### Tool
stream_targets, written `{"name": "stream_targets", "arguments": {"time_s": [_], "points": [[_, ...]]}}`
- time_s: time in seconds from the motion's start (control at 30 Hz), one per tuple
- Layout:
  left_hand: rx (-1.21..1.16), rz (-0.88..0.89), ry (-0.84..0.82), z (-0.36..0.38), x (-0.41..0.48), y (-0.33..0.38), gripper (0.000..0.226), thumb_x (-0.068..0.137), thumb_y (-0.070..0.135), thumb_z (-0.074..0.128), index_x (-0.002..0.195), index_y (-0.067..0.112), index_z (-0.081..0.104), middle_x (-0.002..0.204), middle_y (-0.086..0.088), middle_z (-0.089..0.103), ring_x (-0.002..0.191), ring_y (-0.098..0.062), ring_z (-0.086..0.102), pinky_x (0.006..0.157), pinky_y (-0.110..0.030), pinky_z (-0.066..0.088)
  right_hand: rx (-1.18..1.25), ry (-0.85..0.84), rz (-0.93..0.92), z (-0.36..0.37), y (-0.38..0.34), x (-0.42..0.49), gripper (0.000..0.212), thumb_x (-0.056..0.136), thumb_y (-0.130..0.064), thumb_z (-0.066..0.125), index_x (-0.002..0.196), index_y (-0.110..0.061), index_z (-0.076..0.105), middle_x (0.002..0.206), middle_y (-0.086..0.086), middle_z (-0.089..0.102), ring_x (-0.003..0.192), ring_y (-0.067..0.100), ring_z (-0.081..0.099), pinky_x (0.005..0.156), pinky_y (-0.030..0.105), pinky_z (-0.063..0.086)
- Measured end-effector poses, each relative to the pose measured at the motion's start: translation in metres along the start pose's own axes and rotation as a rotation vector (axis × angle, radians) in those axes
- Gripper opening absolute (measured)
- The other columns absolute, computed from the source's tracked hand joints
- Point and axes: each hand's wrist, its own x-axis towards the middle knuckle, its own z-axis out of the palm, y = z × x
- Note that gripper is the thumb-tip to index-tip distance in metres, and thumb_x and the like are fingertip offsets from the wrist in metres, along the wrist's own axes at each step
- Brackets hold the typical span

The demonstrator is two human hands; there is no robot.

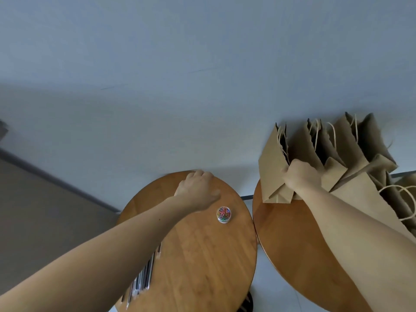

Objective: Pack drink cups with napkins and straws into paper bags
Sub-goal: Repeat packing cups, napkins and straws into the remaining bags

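— brown kraft paper bags with twisted cord handles (346, 145) stand in a row on the right-hand round wooden table (292, 244), leaning against a pale wall (202, 64). which one is in hand?

— the leftmost bag (273, 167). the right hand (301, 176) has its fingers curled tight round that bag's side, low down near the folded base, and the paper bunches under the grip.

— how will it handle?

— light and thin, by the look of it. it should crease easily and could tear at the saw-toothed mouth. the stiffer folded base or the cord handles look a safer hold than a fistful of wall.

— anything in the bags?

— the mouths point away from the camera, so the insides are hidden. no cups or napkins show.

— and the other hand?

— the left hand (198, 190) sits at the far rim of the left-hand round wooden table (202, 255), fingers bent. blur hides whether it holds anything. just beside it stands a small clear jar of coloured paper clips (223, 214), full. thin wrapped rods, likely the straws (144, 278), lie under the forearm.
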Motion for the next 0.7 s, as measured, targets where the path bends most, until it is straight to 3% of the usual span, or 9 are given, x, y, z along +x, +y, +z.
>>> {"name": "stream_targets", "arguments": {"time_s": [0.07, 0.13, 0.27, 0.37, 0.57, 0.7], "points": [[-0.006, -0.01, 0.001, 0.001, 0.0, -0.004, 0.059, 0.09, 0.042, 0.054, 0.144, 0.02, 0.042, 0.148, -0.002, 0.042, 0.135, -0.024, 0.038, 0.105, -0.041, 0.04, -0.024, -0.005, -0.012, -0.001, -0.001, 0.003, 0.025, 0.097, -0.017, 0.051, 0.072, -0.014, 0.051, 0.067, 0.004, 0.056, 0.055, 0.017, 0.046, 0.048, 0.027, 0.031], [-0.014, -0.011, 0.009, 0.001, -0.001, -0.006, 0.06, 0.091, 0.042, 0.054, 0.145, 0.02, 0.041, 0.148, -0.002, 0.043, 0.135, -0.024, 0.038, 0.105, -0.041, 0.04, -0.059, 0.01, -0.039, -0.009, -0.005, 0.004, 0.021, 0.094, -0.011, 0.053, 0.072, -0.012, 0.052, 0.068, 0.005, 0.056, 0.056, 0.02, 0.046, 0.048, 0.026, 0.031], [-0.031, 0.027, 0.05, -0.008, -0.001, -0.006, 0.06, 0.092, 0.043, 0.053, 0.146, 0.021, 0.039, 0.149, -0.003, 0.041, 0.136, -0.024, 0.038, 0.106, -0.042, 0.04, -0.086, 0.121, -0.165, -0.048, -0.027, -0.002, 0.028, 0.088, -0.014, 0.058, 0.066, -0.017, 0.041, 0.058, 0.0, 0.044, 0.048, 0.015, 0.037, 0.045, 0.022, 0.022], [-0.099, 0.06, 0.08, -0.018, -0.004, -0.008, 0.059, 0.094, 0.043, 0.052, 0.147, 0.022, 0.038, 0.151, -0.002, 0.04, 0.137, -0.024, 0.037, 0.107, -0.041, 0.04, -0.07, 0.2, -0.316, -0.076, -0.052, -0.026, 0.036, 0.088, -0.014, 0.057, 0.061, -0.018, 0.034, 0.055, 0.001, 0.043, 0.047, 0.02, 0.041, 0.044, 0.023, 0.022], [-0.275, 0.059, 0.13, -0.026, -0.028, -0.039, 0.059, 0.096, 0.047, 0.05, 0.148, 0.021, 0.038, 0.15, -0.003, 0.042, 0.134, -0.023, 0.042, 0.099, -0.037, 0.044, 0.002, 0.248, -0.482, -0.075, -0.114, -0.118, 0.025, 0.087, -0.017, 0.056, 0.066, -0.013, 0.043, 0.051, -0.004, 0.035, 0.046, 0.023, 0.037, 0.044, 0.022, 0.016], [-0.329, 0.024, 0.088, -0.013, -0.054, -0.083, 0.063, 0.094, 0.051, 0.05, 0.148, 0.02, 0.037, 0.148, -0.004, 0.044, 0.131, -0.024, 0.046, 0.102, -0.04, 0.045, -0.033, 0.142, -0.511, -0.039, -0.143, -0.171, 0.023, 0.092, -0.017, 0.053, 0.071, -0.011, 0.048, 0.057, 0.001, 0.047, 0.049, 0.021, 0.046, 0.043, 0.025, 0.031]]}}
